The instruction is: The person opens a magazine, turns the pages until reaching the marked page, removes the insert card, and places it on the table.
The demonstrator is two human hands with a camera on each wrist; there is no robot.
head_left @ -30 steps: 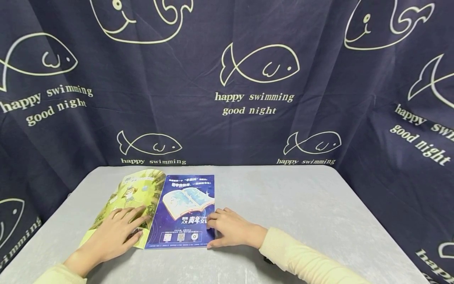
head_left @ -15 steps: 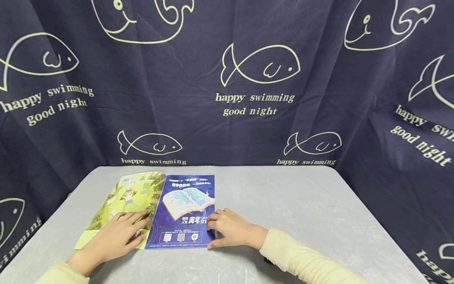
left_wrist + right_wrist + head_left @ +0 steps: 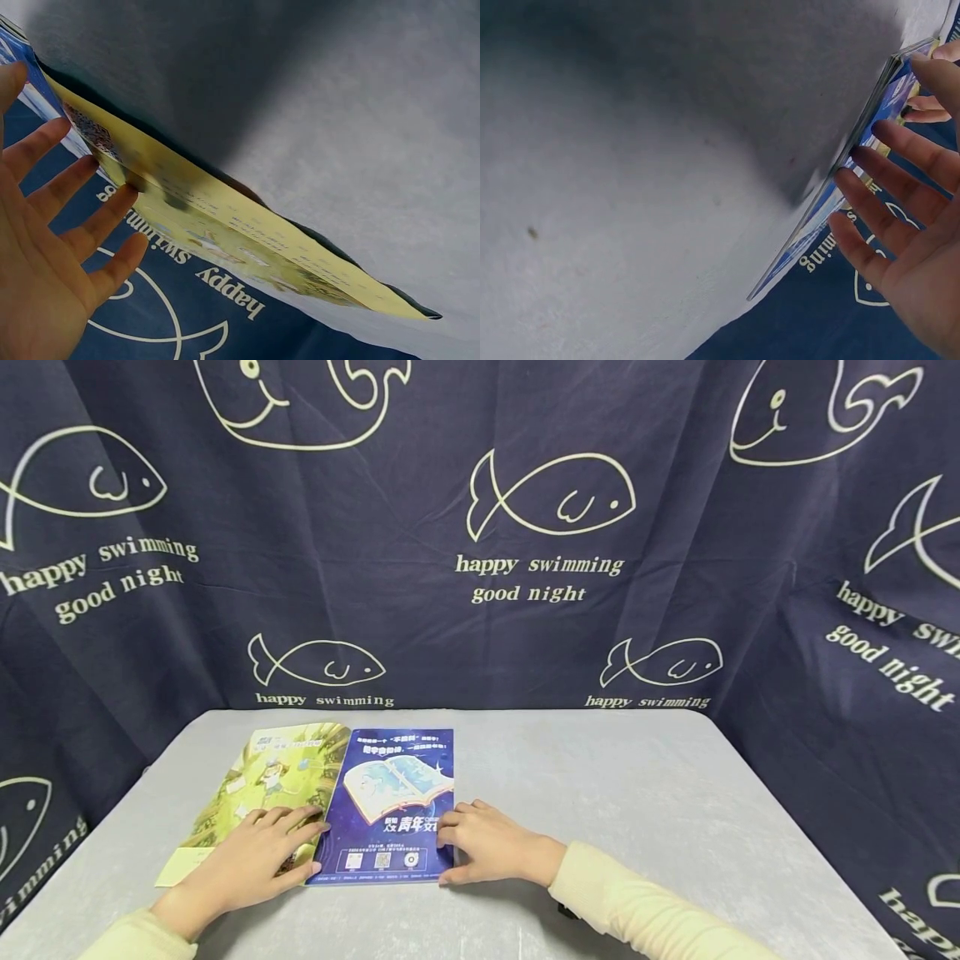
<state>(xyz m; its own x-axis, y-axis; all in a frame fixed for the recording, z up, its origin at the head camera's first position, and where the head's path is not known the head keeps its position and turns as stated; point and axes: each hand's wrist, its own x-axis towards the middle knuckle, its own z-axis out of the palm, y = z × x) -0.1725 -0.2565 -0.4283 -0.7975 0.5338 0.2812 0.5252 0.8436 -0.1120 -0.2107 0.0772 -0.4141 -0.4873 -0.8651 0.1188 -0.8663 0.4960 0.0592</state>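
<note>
A magazine (image 3: 375, 852) lies spread on the table, its left page yellow-green with a drawn child, its right page dark blue with a drawn open book. Across the lower part of the green page rests my left hand (image 3: 251, 860), fingertips near the fold; the left wrist view shows its spread fingers against the green page (image 3: 202, 206). At the blue page's right edge lies my right hand (image 3: 491, 842), its fingers on the page margin and its thumb by the lower corner. The right wrist view shows those fingers (image 3: 889, 199) extended along the magazine's edge.
The grey table (image 3: 637, 810) extends to the right of the magazine. Dark blue curtains (image 3: 540, 635) with fish drawings enclose the back and sides. A small black object (image 3: 567, 911) shows beneath the right sleeve.
My left hand has slid right and slightly down towards the fold. The green page, curved up before, now lies flatter and further left. My right hand has stayed in place.
</note>
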